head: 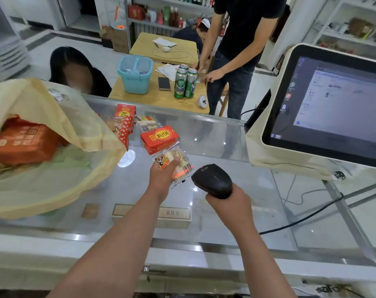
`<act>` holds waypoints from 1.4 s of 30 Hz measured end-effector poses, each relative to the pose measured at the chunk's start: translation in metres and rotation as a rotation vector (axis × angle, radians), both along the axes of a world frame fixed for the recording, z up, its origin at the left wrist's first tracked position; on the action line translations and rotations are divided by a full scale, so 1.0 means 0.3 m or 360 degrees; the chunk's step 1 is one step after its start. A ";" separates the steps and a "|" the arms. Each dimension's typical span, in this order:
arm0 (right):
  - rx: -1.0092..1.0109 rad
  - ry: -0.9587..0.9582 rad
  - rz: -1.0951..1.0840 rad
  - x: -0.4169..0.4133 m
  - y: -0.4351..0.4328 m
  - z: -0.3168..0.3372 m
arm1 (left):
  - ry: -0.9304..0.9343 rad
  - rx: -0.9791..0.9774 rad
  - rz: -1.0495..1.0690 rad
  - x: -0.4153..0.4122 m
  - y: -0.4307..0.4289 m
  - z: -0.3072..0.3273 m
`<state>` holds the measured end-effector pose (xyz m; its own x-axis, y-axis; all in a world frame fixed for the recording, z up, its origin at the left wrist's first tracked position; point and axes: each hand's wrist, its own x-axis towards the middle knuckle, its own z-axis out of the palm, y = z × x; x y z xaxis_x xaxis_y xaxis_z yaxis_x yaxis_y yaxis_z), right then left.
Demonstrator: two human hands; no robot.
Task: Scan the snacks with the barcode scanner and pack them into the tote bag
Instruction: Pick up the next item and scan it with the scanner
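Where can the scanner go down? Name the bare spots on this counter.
Bare glass counter lies between the red box and the monitor, and along the near edge. Crowded: the snacks beside the tote bag at left.

Light's decent on my feed: bright and even, overhead shop lighting by the look of it, since small white pinpoint reflections dot the glass counter just past and just short of the left hand fingers. There's a bigger washed-out glare patch on the glass left of those fingers. A red scan line glows on the snack packet right beside the fingertips, on the barcode scanner side. Shadows are soft and faint. The centre is sharp. The tote bag, far left of the fingers, is smeared and soft. The monitor, well right of the right hand fingers, bows from the wide lens, and its screen text is unreadable.
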<state>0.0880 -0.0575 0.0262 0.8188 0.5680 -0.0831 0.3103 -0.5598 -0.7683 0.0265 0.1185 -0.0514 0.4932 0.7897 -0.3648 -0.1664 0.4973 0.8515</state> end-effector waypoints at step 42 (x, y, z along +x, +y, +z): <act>-0.0210 0.0319 0.0200 0.024 0.055 -0.081 | 0.0119 0.0009 0.0202 -0.094 -0.068 0.069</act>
<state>0.0951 -0.0409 0.0019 0.7023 0.6377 -0.3163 0.2329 -0.6257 -0.7445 -0.0017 0.0980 -0.0306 0.3609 0.8461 -0.3922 -0.1637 0.4715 0.8665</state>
